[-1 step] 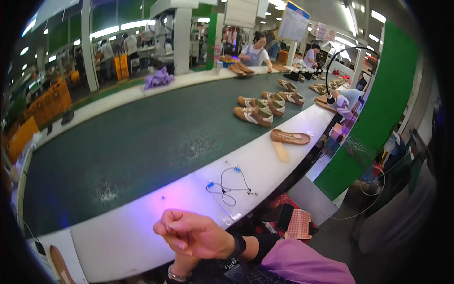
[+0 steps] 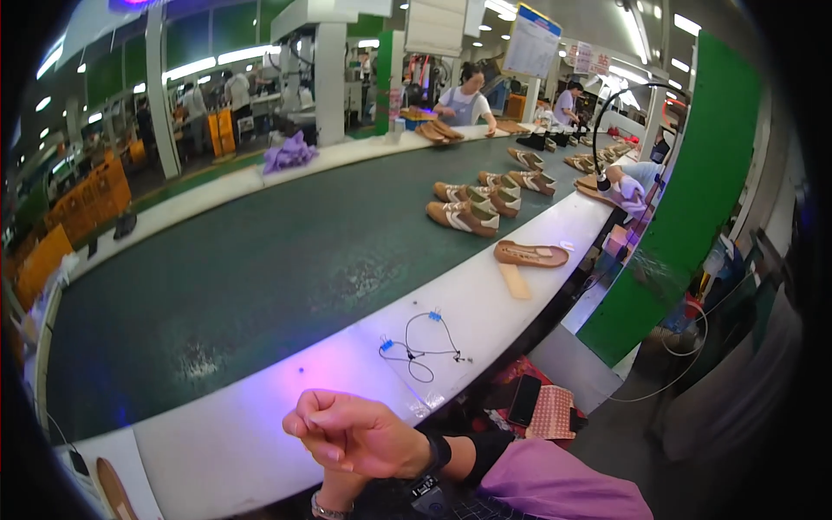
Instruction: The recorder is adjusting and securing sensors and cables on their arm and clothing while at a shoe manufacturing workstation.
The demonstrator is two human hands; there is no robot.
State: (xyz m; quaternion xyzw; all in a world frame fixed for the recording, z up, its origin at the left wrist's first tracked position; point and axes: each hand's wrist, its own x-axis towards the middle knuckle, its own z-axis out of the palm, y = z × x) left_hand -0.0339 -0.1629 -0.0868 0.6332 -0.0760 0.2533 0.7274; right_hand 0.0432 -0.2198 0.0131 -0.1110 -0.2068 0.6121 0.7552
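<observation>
My right hand (image 2: 360,433) is curled into a fist just below the white near edge of the conveyor table (image 2: 260,416). A black watch sits on its wrist, and a purple sleeve leads off to the lower right. My left hand is almost wholly hidden under it. Only the left wrist (image 2: 325,507) with a thin bracelet shows, rising from the lower edge. Neither hand shows anything held. The nearest thing is a thin black wire with blue clips (image 2: 420,347) on the white edge, a little beyond and right of my fist.
A dark green belt (image 2: 243,260) runs away from me, carrying tan shoes (image 2: 464,217) in pairs. A single tan shoe (image 2: 530,253) and a flat insole (image 2: 515,280) lie on the white edge. A phone (image 2: 524,399) and pink pouch (image 2: 552,412) sit below. A co-worker's gloved hand (image 2: 628,186) works farther along.
</observation>
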